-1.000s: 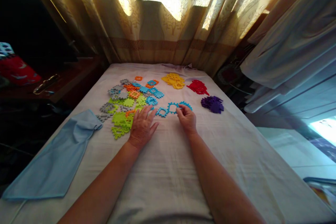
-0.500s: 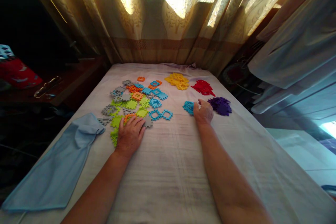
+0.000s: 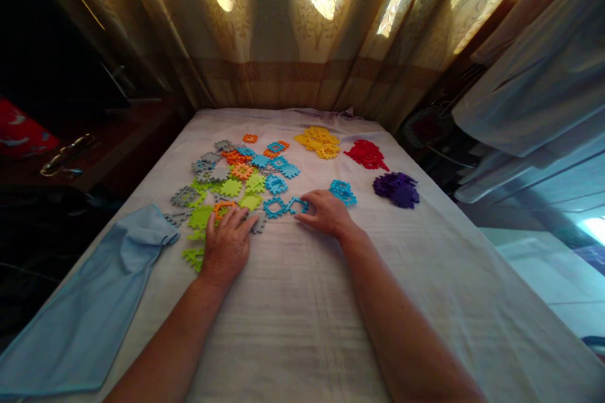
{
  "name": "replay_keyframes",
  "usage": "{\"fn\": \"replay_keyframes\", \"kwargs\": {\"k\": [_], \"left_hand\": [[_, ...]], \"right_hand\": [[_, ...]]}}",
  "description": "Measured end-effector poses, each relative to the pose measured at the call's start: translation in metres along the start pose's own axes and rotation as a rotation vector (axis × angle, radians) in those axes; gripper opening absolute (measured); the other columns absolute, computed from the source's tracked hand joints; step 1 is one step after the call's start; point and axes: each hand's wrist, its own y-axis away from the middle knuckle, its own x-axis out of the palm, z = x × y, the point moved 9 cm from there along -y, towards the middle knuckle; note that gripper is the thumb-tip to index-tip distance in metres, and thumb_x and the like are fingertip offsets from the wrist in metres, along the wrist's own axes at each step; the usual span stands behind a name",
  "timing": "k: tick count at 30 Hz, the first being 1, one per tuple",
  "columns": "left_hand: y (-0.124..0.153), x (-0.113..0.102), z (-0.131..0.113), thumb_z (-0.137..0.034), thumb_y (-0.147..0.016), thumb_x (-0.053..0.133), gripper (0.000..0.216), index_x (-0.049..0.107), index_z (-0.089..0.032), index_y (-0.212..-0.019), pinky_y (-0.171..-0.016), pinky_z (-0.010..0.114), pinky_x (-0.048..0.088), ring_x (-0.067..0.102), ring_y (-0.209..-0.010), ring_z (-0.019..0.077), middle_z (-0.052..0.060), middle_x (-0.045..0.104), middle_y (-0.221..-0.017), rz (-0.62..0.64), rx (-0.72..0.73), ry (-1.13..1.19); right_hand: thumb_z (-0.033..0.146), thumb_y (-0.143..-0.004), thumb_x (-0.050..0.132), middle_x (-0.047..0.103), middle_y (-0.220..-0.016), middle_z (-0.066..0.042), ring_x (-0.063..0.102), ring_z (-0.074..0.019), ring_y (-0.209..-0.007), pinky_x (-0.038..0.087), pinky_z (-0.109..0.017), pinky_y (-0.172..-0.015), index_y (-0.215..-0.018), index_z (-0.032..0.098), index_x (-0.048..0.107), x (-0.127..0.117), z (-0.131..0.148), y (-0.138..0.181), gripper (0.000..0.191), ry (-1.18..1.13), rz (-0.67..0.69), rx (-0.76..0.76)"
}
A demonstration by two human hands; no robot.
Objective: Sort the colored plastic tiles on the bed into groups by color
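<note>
My left hand (image 3: 228,242) lies with fingers spread over the near edge of a mixed heap of toothed plastic tiles. Under and beside its fingertips are an orange tile (image 3: 220,208), a grey tile (image 3: 258,223) and lime green tiles (image 3: 200,216). My right hand (image 3: 326,213) has its thumb and fingers closed round the right corner of a hollow blue tile (image 3: 293,206), which lies on the sheet. Touching that tile on the left is another hollow blue tile (image 3: 275,208). A small pile of blue tiles (image 3: 343,192) sits just beyond my right wrist.
Separate piles of yellow tiles (image 3: 319,141), red tiles (image 3: 367,154) and purple tiles (image 3: 397,189) stand on the right of the white sheet (image 3: 302,315). A light blue cloth (image 3: 94,302) lies along the left edge. Curtains (image 3: 274,44) hang behind.
My right hand has moved left from the small blue pile to the hollow blue tile by the heap. My left hand stays on the heap, its fingers slightly shifted. The view has tilted a little.
</note>
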Motion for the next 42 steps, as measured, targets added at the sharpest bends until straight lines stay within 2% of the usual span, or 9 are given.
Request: {"fn": "replay_keyframes", "kwargs": {"k": [4, 7, 11, 14, 17, 28, 34, 39, 42], "left_hand": [[0.000, 0.001, 0.000, -0.013, -0.086, 0.046, 0.045, 0.068, -0.028, -0.122, -0.115, 0.061, 0.024, 0.051, -0.131, 0.0294, 0.007, 0.065, -0.133, 0.005, 0.010, 0.009], [-0.001, -0.001, 0.000, -0.014, -0.086, 0.046, 0.045, 0.067, -0.029, -0.123, -0.116, 0.060, 0.024, 0.051, -0.132, 0.0283, 0.006, 0.065, -0.133, 0.001, 0.006, 0.018], [-0.001, -0.001, 0.001, -0.015, -0.086, 0.046, 0.044, 0.067, -0.030, -0.122, -0.116, 0.059, 0.024, 0.051, -0.132, 0.0279, 0.006, 0.066, -0.132, -0.002, -0.007, 0.037], [-0.001, -0.001, 0.002, -0.015, -0.085, 0.047, 0.045, 0.067, -0.032, -0.122, -0.116, 0.060, 0.024, 0.051, -0.132, 0.0279, 0.005, 0.066, -0.132, -0.010, -0.009, 0.056], [0.000, -0.001, 0.002, -0.014, -0.084, 0.047, 0.047, 0.067, -0.034, -0.123, -0.117, 0.059, 0.023, 0.051, -0.132, 0.0272, 0.004, 0.066, -0.131, -0.021, -0.010, 0.068], [-0.001, 0.001, 0.003, -0.016, -0.086, 0.046, 0.045, 0.067, -0.031, -0.122, -0.116, 0.059, 0.024, 0.050, -0.132, 0.0282, 0.006, 0.065, -0.132, 0.001, -0.007, 0.066], [-0.001, -0.001, 0.001, -0.015, -0.086, 0.045, 0.045, 0.067, -0.029, -0.123, -0.116, 0.058, 0.024, 0.051, -0.132, 0.0277, 0.006, 0.065, -0.133, 0.002, -0.007, 0.048], [-0.001, 0.000, 0.002, -0.015, -0.086, 0.046, 0.045, 0.067, -0.030, -0.123, -0.116, 0.059, 0.024, 0.050, -0.132, 0.0283, 0.006, 0.065, -0.133, 0.002, -0.011, 0.061], [0.000, 0.000, 0.002, -0.015, -0.086, 0.046, 0.045, 0.066, -0.031, -0.124, -0.117, 0.059, 0.023, 0.050, -0.132, 0.0282, 0.005, 0.065, -0.133, -0.007, -0.011, 0.070]], "right_hand": [[0.034, -0.081, 0.069, 0.069, -0.113, -0.010, 0.061, -0.0232, -0.108, 0.044, -0.033, -0.096, -0.110, 0.020, 0.070, 0.002, 0.007, 0.001, 0.033, 0.053, 0.053, -0.004], [0.033, -0.081, 0.067, 0.070, -0.111, -0.009, 0.061, -0.0226, -0.105, 0.044, -0.033, -0.095, -0.109, 0.020, 0.070, -0.001, 0.005, 0.000, 0.030, 0.049, 0.021, -0.015], [0.034, -0.081, 0.067, 0.069, -0.112, -0.010, 0.061, -0.0244, -0.105, 0.044, -0.036, -0.094, -0.109, 0.020, 0.070, -0.019, -0.016, 0.000, 0.031, 0.045, -0.149, 0.023], [0.035, -0.082, 0.066, 0.069, -0.110, -0.012, 0.060, -0.0269, -0.103, 0.044, -0.039, -0.092, -0.107, 0.020, 0.070, -0.035, -0.042, 0.005, 0.030, 0.085, -0.302, 0.127], [0.035, -0.082, 0.064, 0.069, -0.108, -0.013, 0.059, -0.0282, -0.100, 0.043, -0.040, -0.088, -0.103, 0.019, 0.071, -0.042, -0.064, 0.012, 0.027, 0.144, -0.375, 0.247], [0.033, -0.083, 0.064, 0.067, -0.115, -0.013, 0.056, -0.0297, -0.108, 0.039, -0.043, -0.092, -0.100, 0.019, 0.074, -0.031, -0.070, 0.013, 0.024, 0.142, -0.322, 0.327], [0.030, -0.084, 0.062, 0.068, -0.116, -0.012, 0.057, -0.0291, -0.110, 0.040, -0.044, -0.094, -0.098, 0.020, 0.074, -0.036, -0.046, 0.007, 0.021, 0.107, -0.363, 0.220], [0.030, -0.087, 0.060, 0.072, -0.106, -0.010, 0.061, -0.0255, -0.104, 0.043, -0.041, -0.096, -0.099, 0.021, 0.073, -0.009, 0.006, -0.003, 0.020, -0.002, -0.192, 0.021], [0.033, -0.084, 0.065, 0.068, -0.123, -0.010, 0.058, -0.0264, -0.114, 0.043, -0.042, -0.099, -0.114, 0.023, 0.069, 0.009, 0.038, -0.003, 0.032, -0.021, -0.091, -0.108]]}}
